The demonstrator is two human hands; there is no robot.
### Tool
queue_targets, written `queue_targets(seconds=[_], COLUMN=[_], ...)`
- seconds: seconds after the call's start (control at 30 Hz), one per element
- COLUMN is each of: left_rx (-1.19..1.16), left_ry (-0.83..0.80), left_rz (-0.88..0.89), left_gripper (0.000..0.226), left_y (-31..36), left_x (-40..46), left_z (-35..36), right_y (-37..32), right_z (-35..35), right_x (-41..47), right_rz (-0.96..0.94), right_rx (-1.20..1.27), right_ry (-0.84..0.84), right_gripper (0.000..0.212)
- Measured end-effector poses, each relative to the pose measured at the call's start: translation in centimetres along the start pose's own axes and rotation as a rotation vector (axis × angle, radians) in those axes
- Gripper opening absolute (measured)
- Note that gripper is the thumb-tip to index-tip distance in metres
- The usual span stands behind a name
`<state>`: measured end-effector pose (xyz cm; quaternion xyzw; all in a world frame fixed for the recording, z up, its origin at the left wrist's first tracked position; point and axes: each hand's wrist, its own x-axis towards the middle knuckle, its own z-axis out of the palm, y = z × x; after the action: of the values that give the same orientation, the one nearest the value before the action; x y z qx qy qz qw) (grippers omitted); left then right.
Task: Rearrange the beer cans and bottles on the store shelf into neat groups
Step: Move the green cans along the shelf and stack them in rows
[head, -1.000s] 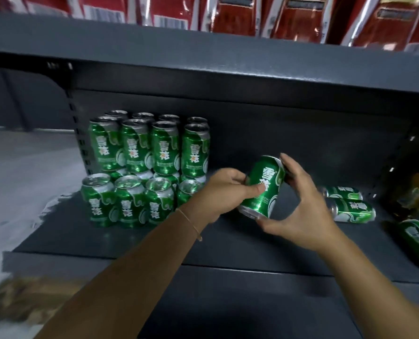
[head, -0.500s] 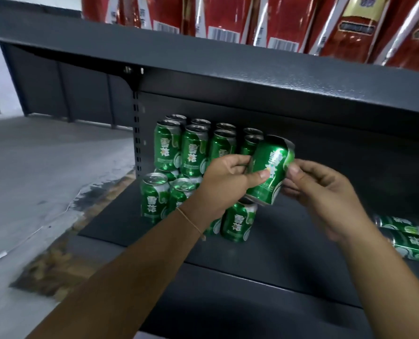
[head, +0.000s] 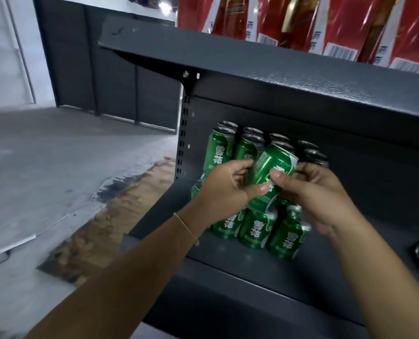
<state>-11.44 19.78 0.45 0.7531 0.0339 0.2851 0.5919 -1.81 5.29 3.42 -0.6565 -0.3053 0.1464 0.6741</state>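
Both hands, left [head: 224, 189] and right [head: 318, 192], pinch the can [head: 270, 174] between their fingers; it looks smooth, slippery, easily dented, so hold its sides.

Both hands, left [head: 224, 192] and right [head: 318, 192], raised together, fingers curled.

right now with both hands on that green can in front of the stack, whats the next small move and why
Probably tip the held can upright and set it on the front row of cans. It is tilted, gripped by left hand and right hand, directly above that row.
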Motion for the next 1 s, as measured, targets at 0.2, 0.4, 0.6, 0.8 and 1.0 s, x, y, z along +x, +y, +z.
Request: queue_targets(seconds=[0.2, 0.4, 0.6, 0.8, 1.0], left_rx=[0.109, 0.204, 0.236, 0.171, 0.139], left_ry=[-0.011, -0.003, 0.061, -0.009, -0.007], left_rz=[0.013, -0.081, -0.201, -0.300, -0.295], left_gripper=[0.081, 0.069, 0.057, 0.055, 0.053], left_y=[-1.4, -3.2, -5.5, -6.7, -7.7], left_x=[0.1, 0.0, 0.2, 0.1, 0.3], left_z=[-4.9, -8.7, -9.9, -9.8, -9.6], right_y=[0.6, 2.2, 3.1, 3.5, 3.6], right_z=[4.2, 7.4, 9.6, 10.6, 11.3], right_x=[1.4, 3.1, 3.8, 4.2, 4.2], right_rz=[-0.059, -0.102, -0.143, -0.149, -0.140], right_rx=[-0.072, -0.179, -0.291, -0.391, -0.463], right_ry=[0.087, 0.161, 0.190, 0.208, 0.163], right_gripper=[0.023, 0.066, 0.065, 0.054, 0.059])
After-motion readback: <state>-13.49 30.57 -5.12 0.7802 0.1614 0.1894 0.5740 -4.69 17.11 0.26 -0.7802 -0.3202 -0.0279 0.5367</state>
